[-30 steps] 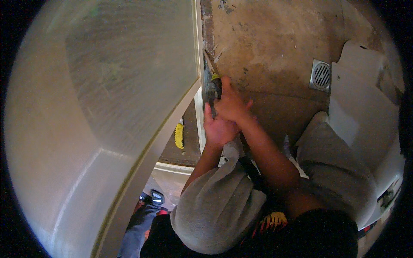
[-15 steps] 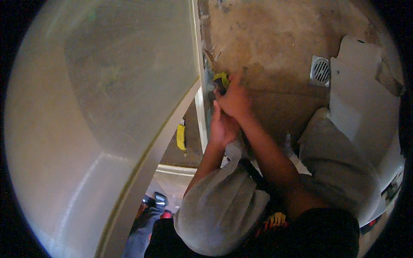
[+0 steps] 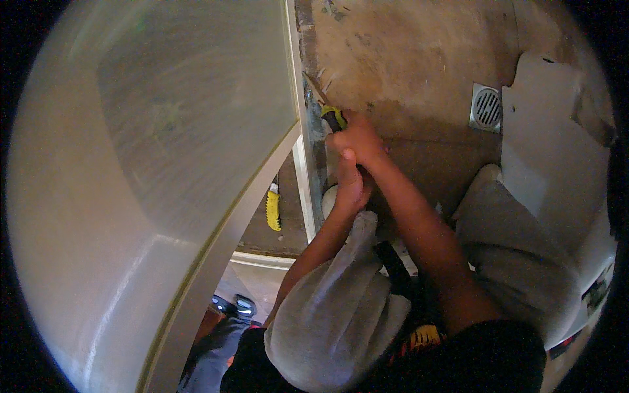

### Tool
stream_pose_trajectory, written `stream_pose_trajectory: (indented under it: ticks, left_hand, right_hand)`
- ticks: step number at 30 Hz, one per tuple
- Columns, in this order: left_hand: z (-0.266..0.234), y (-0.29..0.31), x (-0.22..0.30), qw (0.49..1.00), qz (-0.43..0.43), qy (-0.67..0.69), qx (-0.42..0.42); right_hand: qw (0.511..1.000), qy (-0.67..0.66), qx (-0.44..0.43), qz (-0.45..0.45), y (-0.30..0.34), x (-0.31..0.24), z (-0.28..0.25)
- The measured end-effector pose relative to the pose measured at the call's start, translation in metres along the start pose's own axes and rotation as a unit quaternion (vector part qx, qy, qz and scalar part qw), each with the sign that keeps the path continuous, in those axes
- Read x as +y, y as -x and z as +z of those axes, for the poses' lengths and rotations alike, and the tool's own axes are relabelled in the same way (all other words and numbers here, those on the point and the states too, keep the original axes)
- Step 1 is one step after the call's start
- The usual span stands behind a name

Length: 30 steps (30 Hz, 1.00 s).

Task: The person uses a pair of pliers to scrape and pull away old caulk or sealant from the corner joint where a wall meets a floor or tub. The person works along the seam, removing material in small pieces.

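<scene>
My right hand (image 3: 362, 141) is closed around a yellow-and-black handled tool (image 3: 334, 118). Its front end points up and left toward the strip of floor beside the white frame; I cannot make out its blade. Just ahead of the tool lies a thin pale strip (image 3: 316, 87), and I cannot tell whether they are joined. My left hand (image 3: 352, 187) is closed right behind and against the right one, thumb up. What it grips is hidden. Along the frame runs a rough greyish strip (image 3: 318, 167) of floor edge.
At left, a large translucent panel (image 3: 196, 98) in a white frame (image 3: 301, 177) stands close to my arms. Beyond the frame lies a yellow utility knife or similar tool (image 3: 273, 209). A square floor drain (image 3: 486, 107) and a pale sheet (image 3: 540, 131) are at right. Another person's shoes (image 3: 244, 304) show lower left.
Both hands have shifted slightly; the left now sits a little further right, up against the right hand. The yellow-and-black tool has tilted and moved slightly left, and shows more clearly.
</scene>
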<state>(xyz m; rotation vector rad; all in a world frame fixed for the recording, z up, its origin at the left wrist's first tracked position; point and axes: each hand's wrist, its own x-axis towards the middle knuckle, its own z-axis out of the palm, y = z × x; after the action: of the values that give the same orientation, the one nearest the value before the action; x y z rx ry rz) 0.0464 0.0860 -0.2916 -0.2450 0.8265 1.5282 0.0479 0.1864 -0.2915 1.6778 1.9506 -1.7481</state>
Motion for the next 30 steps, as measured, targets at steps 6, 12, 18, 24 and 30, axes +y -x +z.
stream_pose_trajectory:
  ticks: [6, 12, 18, 24, 30]
  left_hand:
    - [0.019, 0.001, -0.001, 0.992, -0.01, 0.04, 0.121]
    - [-0.003, -0.01, 0.007, 0.981, 0.043, -0.051, 0.183]
    - [0.068, -0.042, 0.06, 0.896, 0.133, -0.392, 0.159]
    - [0.061, -0.043, 0.04, 0.99, 0.014, -0.135, 0.032]
    - [0.023, -0.009, 0.04, 0.963, -0.002, -0.257, 0.081]
  right_hand:
    - [0.998, -0.046, -0.014, 0.033, -0.009, 0.017, 0.006]
    - [0.994, -0.098, -0.018, -0.031, -0.015, 0.012, 0.024]
    - [0.973, -0.229, 0.01, 0.023, -0.046, -0.058, -0.038]
    - [0.905, -0.42, -0.061, 0.025, -0.01, 0.0, -0.052]
    - [0.97, -0.169, -0.164, 0.061, 0.001, 0.002, -0.068]
